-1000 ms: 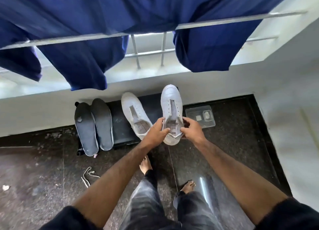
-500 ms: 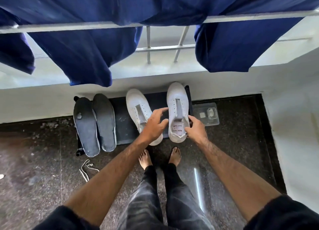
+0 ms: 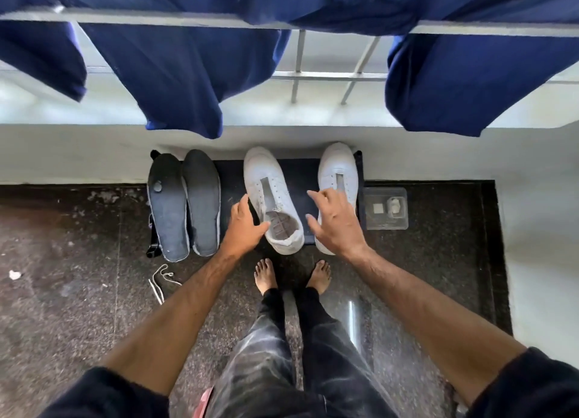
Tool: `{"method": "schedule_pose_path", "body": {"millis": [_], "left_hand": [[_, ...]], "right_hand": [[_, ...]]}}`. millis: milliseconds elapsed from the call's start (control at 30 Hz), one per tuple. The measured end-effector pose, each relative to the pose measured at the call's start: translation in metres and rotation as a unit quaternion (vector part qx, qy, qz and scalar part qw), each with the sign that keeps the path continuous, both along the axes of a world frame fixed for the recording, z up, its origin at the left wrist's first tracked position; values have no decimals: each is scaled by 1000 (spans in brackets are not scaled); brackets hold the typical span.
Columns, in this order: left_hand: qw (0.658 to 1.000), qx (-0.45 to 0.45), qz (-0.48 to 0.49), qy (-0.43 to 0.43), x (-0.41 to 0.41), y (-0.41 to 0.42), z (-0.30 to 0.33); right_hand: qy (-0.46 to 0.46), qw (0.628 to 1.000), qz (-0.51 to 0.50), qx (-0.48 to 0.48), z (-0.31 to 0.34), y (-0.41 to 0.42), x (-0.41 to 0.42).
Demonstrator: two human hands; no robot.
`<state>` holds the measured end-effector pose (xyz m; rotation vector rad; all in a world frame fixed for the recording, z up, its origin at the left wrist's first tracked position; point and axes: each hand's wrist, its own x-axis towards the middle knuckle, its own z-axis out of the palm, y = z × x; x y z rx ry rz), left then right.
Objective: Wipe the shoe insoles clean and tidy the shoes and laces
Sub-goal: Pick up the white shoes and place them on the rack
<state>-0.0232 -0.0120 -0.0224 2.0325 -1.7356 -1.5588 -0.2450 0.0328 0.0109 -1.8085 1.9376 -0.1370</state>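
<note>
Two white laceless shoes stand toes-to-wall on a black mat [image 3: 300, 173]. The left shoe [image 3: 269, 185] has its empty opening toward me. The right shoe [image 3: 340, 166] is partly covered by my right hand [image 3: 336, 226], which hovers over its heel with fingers spread and holds nothing. My left hand [image 3: 242, 226] touches the left shoe's near side, thumb at the opening rim, fingers relaxed. Two dark grey insoles [image 3: 185, 201] lie side by side on the mat's left end. A white lace [image 3: 161, 281] lies loose on the floor in front of them.
A clear plastic box [image 3: 387, 209] with small items sits right of the mat. Blue clothes [image 3: 185, 82] hang from a metal railing [image 3: 313, 25] above the low white wall. My bare feet [image 3: 291, 275] stand on the dark speckled floor just before the shoes.
Both hands set the right shoe down on the mat and let go. My left hand has shifted over to the left shoe; my right hand has lifted off with fingers spread.
</note>
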Motion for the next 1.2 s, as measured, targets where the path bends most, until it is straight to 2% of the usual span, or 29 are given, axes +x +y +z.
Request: {"method": "schedule_pose_path", "body": {"millis": [133,267,433,600,700,800,900,967,1033,1100,1133,1200], "left_hand": [[1000,21,-8,-13,3,-7,-15],[998,42,-51,-11,-5,-16,-16],[999,3,-47,-1,-12,-17,-9],[996,-3,-93,7,-25,-17,-5],[994,0,-110,8,-31,-20,-1],[996,6,-86,15,-25,-18,-19],[995,30,-90,-21,-22,-14,-22],[993,50,-101,-34,-24,-11,-21],[992,60,-106,-32,-27,-8,-23],[992,57,-105,-37,-29,-7,-26],[992,50,-104,-42,-30,-7,-29],[993,38,-97,-48,-32,-8,-32]], "right_hand": [[38,988,76,127,-14,-33,37],[23,978,30,205,-30,-50,53],[12,986,16,164,-30,-51,50],[-4,983,-17,183,-27,-40,39],[-33,982,-27,187,-27,-36,30],[-75,979,-32,185,-18,-37,19],[-112,984,-69,120,-4,-28,-4],[-48,991,-125,30,0,-16,-26],[-52,974,-220,28,-9,-4,-48],[-156,926,-325,115,-15,3,-63],[-194,905,-343,158,-20,5,-69],[-207,900,-307,230,-23,9,-74]]}}
